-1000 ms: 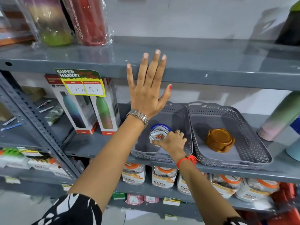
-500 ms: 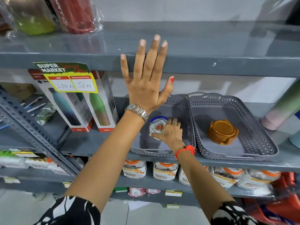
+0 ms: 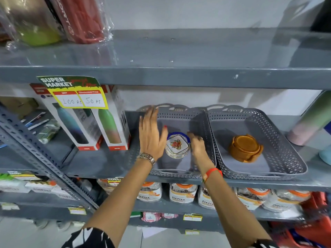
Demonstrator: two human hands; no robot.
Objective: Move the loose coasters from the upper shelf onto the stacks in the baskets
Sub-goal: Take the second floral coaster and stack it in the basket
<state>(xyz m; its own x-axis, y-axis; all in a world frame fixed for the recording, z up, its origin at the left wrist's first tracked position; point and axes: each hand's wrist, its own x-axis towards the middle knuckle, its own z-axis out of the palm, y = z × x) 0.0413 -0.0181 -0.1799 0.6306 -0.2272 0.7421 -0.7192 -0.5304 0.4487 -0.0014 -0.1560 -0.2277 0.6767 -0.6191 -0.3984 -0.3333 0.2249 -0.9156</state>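
Two grey perforated baskets sit side by side on the middle shelf. The left basket (image 3: 200, 122) holds a stack of white coasters with blue rims and a red flower print (image 3: 177, 145). The right basket (image 3: 279, 140) holds a stack of brown coasters (image 3: 245, 147) in a brown holder. My left hand (image 3: 152, 135) is in the left basket, fingers spread, just left of the white stack. My right hand (image 3: 196, 145) is at the stack's right side, fingers curled against its edge. No loose coaster shows on the upper shelf (image 3: 179, 51).
Wrapped bottles, a green-tinted bottle (image 3: 34, 22) and a red bottle (image 3: 80, 18), stand at the upper shelf's left. Boxed bottles (image 3: 96, 122) with a price tag (image 3: 77, 93) stand left of the baskets. A pastel bottle (image 3: 311, 119) is at the right. Jars (image 3: 182, 194) fill the shelf below.
My left hand came down from the upper shelf's front edge into the left basket beside the white stack. My right hand stayed by the stack, shifting to its right side.
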